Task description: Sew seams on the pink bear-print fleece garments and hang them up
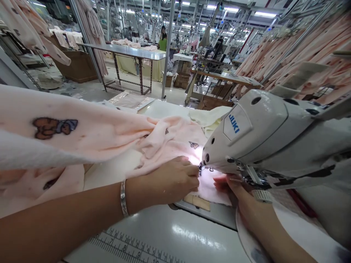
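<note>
I judged stitching underway: my left hand [170,180] pressed flat on the soft pink printed fleece [164,142] at the white sewing machine [260,135]; my right hand's [233,186] grip, unclear. Next needed steady feeding.

Factory hall — ceiling strip lights [262,14], grey floor [90,89], long metal table [128,51], hanging pink garments [298,51], cardboard boxes [181,81].

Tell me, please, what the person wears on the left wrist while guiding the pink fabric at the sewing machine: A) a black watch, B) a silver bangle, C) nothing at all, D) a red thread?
B: a silver bangle circles the wrist just behind the left hand, which presses the pink fabric down beside the needle of the sewing machine.
</note>
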The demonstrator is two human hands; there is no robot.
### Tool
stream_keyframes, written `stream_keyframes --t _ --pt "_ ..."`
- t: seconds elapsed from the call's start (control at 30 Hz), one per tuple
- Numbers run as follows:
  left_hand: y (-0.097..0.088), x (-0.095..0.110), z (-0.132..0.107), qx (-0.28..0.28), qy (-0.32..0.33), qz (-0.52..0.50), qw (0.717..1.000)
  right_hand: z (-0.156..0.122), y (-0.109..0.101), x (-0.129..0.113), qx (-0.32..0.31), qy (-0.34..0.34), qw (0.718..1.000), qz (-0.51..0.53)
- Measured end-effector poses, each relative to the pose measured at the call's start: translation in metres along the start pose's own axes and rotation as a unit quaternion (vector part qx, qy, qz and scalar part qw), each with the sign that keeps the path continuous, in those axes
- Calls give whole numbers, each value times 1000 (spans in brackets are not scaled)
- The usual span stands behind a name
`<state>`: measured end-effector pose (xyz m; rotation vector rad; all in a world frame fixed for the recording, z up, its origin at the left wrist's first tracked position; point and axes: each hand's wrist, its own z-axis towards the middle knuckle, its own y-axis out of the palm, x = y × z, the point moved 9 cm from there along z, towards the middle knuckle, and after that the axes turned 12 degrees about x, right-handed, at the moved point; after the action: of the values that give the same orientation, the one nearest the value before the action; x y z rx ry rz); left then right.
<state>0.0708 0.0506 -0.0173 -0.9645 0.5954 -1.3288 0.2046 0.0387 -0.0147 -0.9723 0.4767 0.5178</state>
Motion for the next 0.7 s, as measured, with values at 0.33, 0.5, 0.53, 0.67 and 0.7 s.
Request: stream_keyframes --t 0.33,0.5,0.53,0.67,0.7 --pt "-2 -10 1 42 -45 -21 998 -15 16 -10 -59 -181 970 -152" --pt "1 -41 12 15 -107 -29 994 -14 29 15 -66 -162 966 -190" --pt "-2 -45 13 2 -99 -17 995 -13 30 20 -65 -158 965 -198" --pt "-15 -40 -1 -33 -108 64 992 -10 24 28 -50 -159 959 -227" --pt "-18 -34 -8 -39 -140 83 986 -9 20 26 -45 -161 958 -235"
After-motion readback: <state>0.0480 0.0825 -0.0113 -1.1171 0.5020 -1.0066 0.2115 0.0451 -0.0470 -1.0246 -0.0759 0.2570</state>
